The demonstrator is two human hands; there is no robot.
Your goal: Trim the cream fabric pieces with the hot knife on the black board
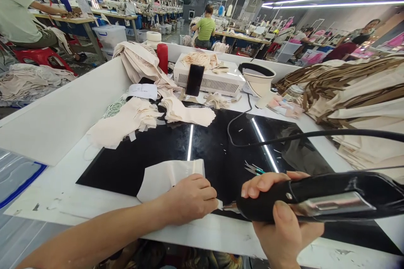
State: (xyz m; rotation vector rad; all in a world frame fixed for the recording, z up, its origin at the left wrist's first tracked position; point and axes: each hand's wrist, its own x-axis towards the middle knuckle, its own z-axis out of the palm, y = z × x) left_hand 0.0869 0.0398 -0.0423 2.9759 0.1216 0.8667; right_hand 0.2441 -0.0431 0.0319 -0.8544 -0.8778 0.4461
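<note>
My left hand (191,199) is closed in a pinch on a thin white fabric piece (158,180) with a beige strip at one edge. The piece lies on the black glossy board (214,155), and a small pale end of it shows past my fingertips. In my right hand (284,222) is a black handheld tool (325,197), corded, its metal tip pointing left. That tip is very close to the pale end at my left fingers; whether they touch I cannot tell. Small thread snips (254,169) with a teal part lie beyond my right hand.
Two stacks of cream fabric pieces, one left (123,124) and one middle (187,112), lie at the board's far side. Behind are a phone (195,80), a white vented box (208,77) and a red bottle (162,59). A black cable (315,134) crosses the right side.
</note>
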